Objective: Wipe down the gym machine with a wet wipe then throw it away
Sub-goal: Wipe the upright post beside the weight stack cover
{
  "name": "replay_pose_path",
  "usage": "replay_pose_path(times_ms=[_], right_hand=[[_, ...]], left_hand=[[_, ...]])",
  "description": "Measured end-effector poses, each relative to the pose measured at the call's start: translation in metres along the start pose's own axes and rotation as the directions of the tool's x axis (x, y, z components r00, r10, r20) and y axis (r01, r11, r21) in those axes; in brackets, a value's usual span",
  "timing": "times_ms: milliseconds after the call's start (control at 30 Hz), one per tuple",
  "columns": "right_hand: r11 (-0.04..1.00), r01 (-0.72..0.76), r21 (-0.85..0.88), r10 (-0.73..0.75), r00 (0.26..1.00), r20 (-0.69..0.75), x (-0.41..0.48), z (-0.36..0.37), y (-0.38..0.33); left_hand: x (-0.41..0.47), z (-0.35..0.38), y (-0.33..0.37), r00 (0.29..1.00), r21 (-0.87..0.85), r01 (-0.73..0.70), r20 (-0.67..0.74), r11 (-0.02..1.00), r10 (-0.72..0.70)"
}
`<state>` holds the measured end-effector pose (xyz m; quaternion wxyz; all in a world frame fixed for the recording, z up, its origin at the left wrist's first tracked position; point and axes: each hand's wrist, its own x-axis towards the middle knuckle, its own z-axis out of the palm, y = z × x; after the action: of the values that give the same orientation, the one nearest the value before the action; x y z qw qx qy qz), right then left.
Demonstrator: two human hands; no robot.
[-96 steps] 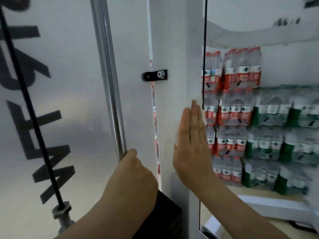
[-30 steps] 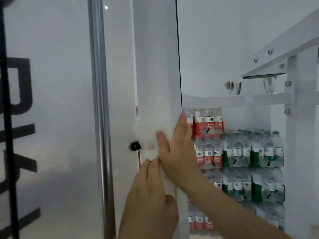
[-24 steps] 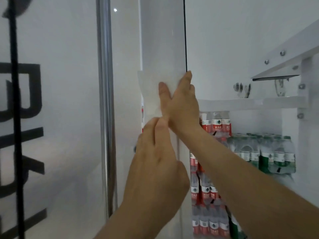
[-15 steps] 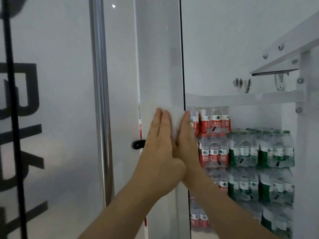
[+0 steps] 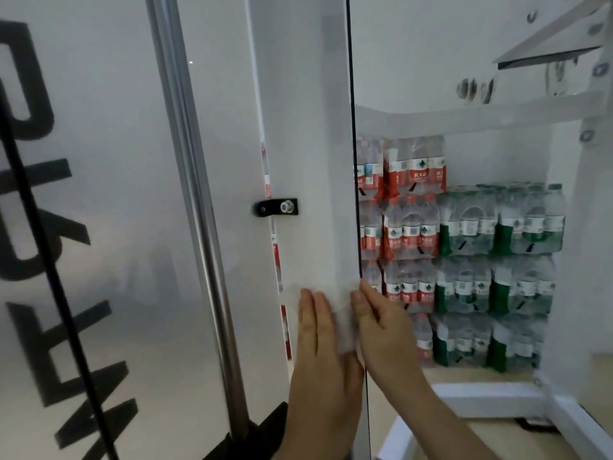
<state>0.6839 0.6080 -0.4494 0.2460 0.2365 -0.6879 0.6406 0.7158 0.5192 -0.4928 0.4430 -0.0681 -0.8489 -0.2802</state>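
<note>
A white upright post point(image 5: 308, 134) of the gym machine runs top to bottom in the middle of the view. A white wet wipe point(image 5: 341, 313) lies flat against its lower part. My left hand point(image 5: 318, 356) presses flat on the wipe's left side, fingers together and pointing up. My right hand point(image 5: 381, 323) holds the wipe's right edge at the post's corner, thumb on the front face. Much of the wipe is hidden under both hands.
A chrome guide rod point(image 5: 195, 207) and a black cable point(image 5: 43, 227) run down at the left, in front of a white panel with black lettering. A black bracket point(image 5: 276, 207) is bolted to the post. Packs of water bottles point(image 5: 461, 247) are stacked at the right behind the white frame point(image 5: 464, 117).
Both hands have slid the wipe down the post, from above the black bracket to well below it. The view tilted down with them.
</note>
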Motion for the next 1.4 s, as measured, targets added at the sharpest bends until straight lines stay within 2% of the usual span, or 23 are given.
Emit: replay_pose_path(times_ms=[100, 167, 233, 267, 334, 367, 467, 534, 600, 634, 667, 700, 734, 767, 834, 867, 934, 1034, 1101, 1167, 1234, 1301, 1401], right_hand=[[0.935, 0.135, -0.327, -0.157, 0.987, -0.042, -0.001, -0.017, 0.007], [0.896, 0.221, -0.386, -0.242, 0.97, -0.006, -0.001, -0.026, -0.004], [0.964, 0.111, -0.242, -0.096, 0.993, 0.074, -0.001, -0.034, -0.02], [0.995, -0.073, -0.064, 0.082, 0.986, 0.146, 0.002, -0.038, -0.027], [0.823, -0.482, 0.301, 0.363, 0.853, 0.375, 0.009, -0.045, -0.034], [0.713, -0.587, 0.384, 0.411, 0.793, 0.449, 0.011, -0.048, -0.035], [0.508, -0.7, 0.502, 0.449, 0.712, 0.54, 0.006, -0.045, -0.036], [0.402, -0.682, 0.611, 0.475, 0.726, 0.498, 0.002, -0.038, -0.037], [0.433, -0.545, 0.718, 0.476, 0.815, 0.331, 0.005, -0.034, -0.037], [0.534, -0.453, 0.714, 0.438, 0.87, 0.225, 0.008, -0.032, -0.037], [0.699, -0.339, 0.63, 0.348, 0.931, 0.114, 0.011, -0.028, -0.037], [0.888, -0.166, 0.428, 0.183, 0.983, 0.0, 0.014, -0.024, -0.037], [0.988, 0.082, 0.13, -0.074, 0.995, -0.068, 0.016, -0.02, -0.035], [0.928, 0.34, -0.153, -0.347, 0.937, -0.026, 0.016, -0.016, -0.031], [0.574, 0.657, -0.489, -0.628, 0.736, 0.251, 0.016, -0.01, -0.018], [0.405, 0.718, -0.567, -0.64, 0.665, 0.385, 0.014, -0.008, -0.01], [0.128, 0.757, -0.64, -0.563, 0.587, 0.581, 0.01, -0.005, 0.002], [-0.198, 0.772, -0.605, -0.425, 0.488, 0.762, 0.009, -0.011, 0.013], [-0.349, 0.766, -0.54, -0.356, 0.424, 0.833, 0.021, -0.015, 0.004], [-0.407, 0.734, -0.544, -0.361, 0.418, 0.834, 0.037, -0.01, -0.014], [-0.422, 0.696, -0.581, -0.346, 0.468, 0.813, 0.044, 0.002, -0.021], [-0.469, 0.705, -0.532, -0.238, 0.479, 0.845, 0.034, 0.013, -0.01], [-0.549, 0.755, -0.358, -0.088, 0.374, 0.923, 0.013, 0.008, 0.008]], left_hand=[[-0.009, -0.002, 0.011, 0.978, -0.109, 0.18, -0.082, 0.978, -0.19], [-0.003, -0.016, 0.028, 0.932, -0.273, 0.344, -0.016, 0.898, -0.362], [0.005, -0.034, 0.041, 0.856, -0.524, 0.487, 0.127, 0.699, -0.502], [0.009, -0.043, 0.046, 0.817, -0.658, 0.529, 0.222, 0.536, -0.533], [0.014, -0.058, 0.052, 0.761, -0.814, 0.544, 0.378, 0.202, -0.527], [0.015, -0.064, 0.052, 0.753, -0.854, 0.515, 0.412, 0.07, -0.514], [0.02, -0.073, 0.048, 0.748, -0.898, 0.375, 0.439, -0.228, -0.499], [0.023, -0.073, 0.047, 0.729, -0.902, 0.303, 0.427, -0.307, -0.536], [0.027, -0.07, 0.045, 0.705, -0.919, 0.268, 0.392, -0.29, -0.591], [0.03, -0.068, 0.045, 0.692, -0.931, 0.27, 0.364, -0.244, -0.624], [0.034, -0.065, 0.043, 0.682, -0.944, 0.287, 0.32, -0.162, -0.658], [0.038, -0.063, 0.041, 0.682, -0.947, 0.317, 0.26, -0.043, -0.684], [0.042, -0.058, 0.038, 0.691, -0.928, 0.356, 0.181, 0.111, -0.7], [0.046, -0.054, 0.035, 0.709, -0.869, 0.397, 0.087, 0.294, -0.7], [0.05, -0.047, 0.03, 0.775, -0.65, 0.427, -0.095, 0.629, -0.625], [0.05, -0.044, 0.029, 0.805, -0.548, 0.413, -0.154, 0.728, -0.573], [0.044, -0.042, 0.028, 0.839, -0.431, 0.39, -0.198, 0.814, -0.507], [0.026, -0.043, 0.014, 0.872, -0.342, 0.43, -0.085, 0.836, -0.483], [0.017, -0.046, 0.007, 0.87, -0.33, 0.479, 0.057, 0.813, -0.49], [0.015, -0.051, 0.006, 0.864, -0.374, 0.498, 0.141, 0.782, -0.483], [0.018, -0.056, 0.007, 0.86, -0.429, 0.504, 0.171, 0.75, -0.48], [0.019, -0.057, 0.007, 0.835, -0.451, 0.546, 0.228, 0.706, -0.5], [0.007, -0.058, 0.009, 0.787, -0.332, 0.61, 0.363, 0.72, -0.499]])
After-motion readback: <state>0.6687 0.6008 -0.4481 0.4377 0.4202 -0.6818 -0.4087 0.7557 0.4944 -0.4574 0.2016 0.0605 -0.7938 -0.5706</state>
